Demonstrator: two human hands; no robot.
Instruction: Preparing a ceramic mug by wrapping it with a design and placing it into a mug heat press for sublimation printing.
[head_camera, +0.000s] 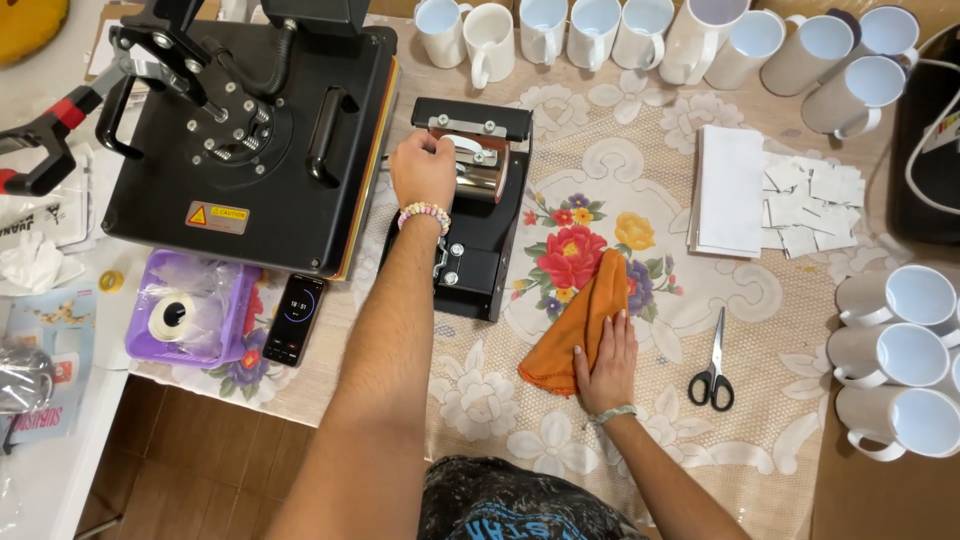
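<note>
My left hand (423, 172) reaches into a small black mug press (478, 235) and grips the white mug (465, 146) lying in its copper-coloured clamp. A beaded bracelet circles that wrist. My right hand (606, 366) lies flat on a folded orange cloth (580, 315) spread on the floral tablecloth (620, 200), right of the press. Its fingers are spread over the cloth's lower end.
A large black flat heat press (250, 130) stands at the left. White mugs line the back edge (560, 30) and the right side (900, 350). Scissors (713, 372), a stack of white paper (730, 190), paper cut-outs (815, 205), a phone (294, 318) and a purple tray (190, 310) lie around.
</note>
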